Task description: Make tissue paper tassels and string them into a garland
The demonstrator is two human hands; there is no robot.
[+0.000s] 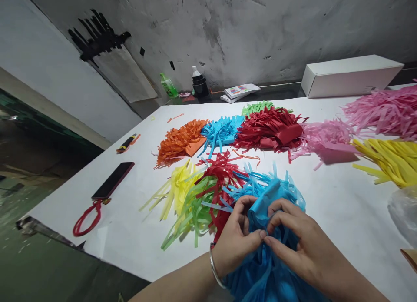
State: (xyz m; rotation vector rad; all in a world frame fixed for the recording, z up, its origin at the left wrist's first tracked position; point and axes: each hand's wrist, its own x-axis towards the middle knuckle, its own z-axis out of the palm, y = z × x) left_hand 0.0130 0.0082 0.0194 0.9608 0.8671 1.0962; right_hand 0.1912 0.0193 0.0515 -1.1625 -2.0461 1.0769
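Here, both hands pinch a bunch of blue fringed paper at the table's near edge.

Left hand (236,239), silver bangle (215,265) at the wrist, and right hand (299,245) are closed on the gathered top of the blue paper (267,197), fingertips meeting. Just beyond, touching it: loose red, green and yellow strips (192,197). Left, a phone (113,180) with a red cord. Farther back on the white table (342,197), orange, blue, red and pink tassels (270,128); a white box (350,76) by the wall.

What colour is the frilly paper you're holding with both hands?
Blue. The fringed tissue paper pinched by the left hand and right hand shows clearly in the head view.
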